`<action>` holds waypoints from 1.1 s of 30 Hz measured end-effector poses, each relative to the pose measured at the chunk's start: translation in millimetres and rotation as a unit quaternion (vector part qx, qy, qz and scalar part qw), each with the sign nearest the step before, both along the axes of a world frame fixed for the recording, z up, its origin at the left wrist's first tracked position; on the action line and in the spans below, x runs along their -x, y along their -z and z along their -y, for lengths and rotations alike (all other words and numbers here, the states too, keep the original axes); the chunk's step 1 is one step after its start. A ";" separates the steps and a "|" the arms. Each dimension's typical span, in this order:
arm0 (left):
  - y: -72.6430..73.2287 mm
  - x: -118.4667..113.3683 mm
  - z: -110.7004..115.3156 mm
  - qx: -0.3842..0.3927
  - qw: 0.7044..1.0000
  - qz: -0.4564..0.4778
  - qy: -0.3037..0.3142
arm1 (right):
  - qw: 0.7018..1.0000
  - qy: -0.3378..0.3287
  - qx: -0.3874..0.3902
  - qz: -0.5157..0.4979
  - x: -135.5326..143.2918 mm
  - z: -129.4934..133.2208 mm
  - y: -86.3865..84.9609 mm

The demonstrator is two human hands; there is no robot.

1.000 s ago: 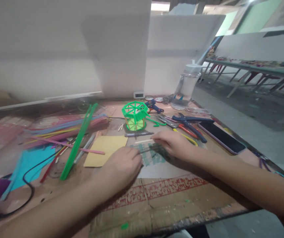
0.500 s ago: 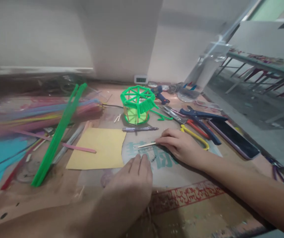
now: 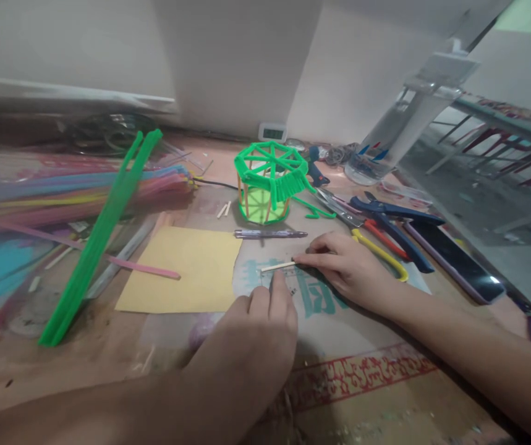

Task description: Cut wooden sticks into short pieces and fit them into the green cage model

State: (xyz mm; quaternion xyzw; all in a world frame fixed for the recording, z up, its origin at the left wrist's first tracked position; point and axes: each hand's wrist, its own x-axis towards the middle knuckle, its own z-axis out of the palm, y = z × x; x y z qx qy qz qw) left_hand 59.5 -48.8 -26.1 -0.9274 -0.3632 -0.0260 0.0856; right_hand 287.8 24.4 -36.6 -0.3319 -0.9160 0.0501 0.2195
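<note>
Red scrollwork print (image 3: 362,377) borders the near edge at half past four, taking the pale, slim, straight stick (image 3: 272,267) as the dial's centre; its left end disappears behind the bare left hand (image 3: 256,327). That hand, slightly blurred, sits at six o'clock, back upward, its forearm entering from eight and cut off by the frame. Its index finger reaches toward twelve, just beside the stick, with the others bent; its thumb and underside are hidden, so I cannot tell whether it grips or touches anything.

At three o'clock the bare right hand (image 3: 346,269) lies low on its side, thumb and index finger pinched narrow on the stick's right end, covering that tip. The stick is over a whitish sheet with teal lettering (image 3: 309,327), partly covered by both hands; contact is unclear.

Yellow square paper (image 3: 200,266) lies at nine, and past it slant long, fuzzy green stems (image 3: 101,241), blurred midway. Around three, navy-handled pliers (image 3: 386,210) overlap a black phone (image 3: 450,259).

A slim purplish pen (image 3: 269,234) lies at twelve, and beyond it stands a green, wheel-topped openwork model (image 3: 272,179), partly hiding a dark blue tool (image 3: 317,173). Behind them, the white digital display (image 3: 272,132) is illegible.
</note>
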 end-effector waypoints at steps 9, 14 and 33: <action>-8.2 -5.6 2.9 0.067 0.993 -0.071 -0.065 | 1.000 -0.014 -0.022 0.008 0.0 -0.9 0.0; -9.1 -7.0 -1.1 0.077 0.992 -0.080 -0.060 | 1.000 -0.012 -0.026 0.011 0.8 -1.5 1.2; -4.1 -4.5 -0.5 0.022 0.998 -0.036 -0.048 | 0.999 -0.025 0.007 0.030 -2.1 1.5 -3.6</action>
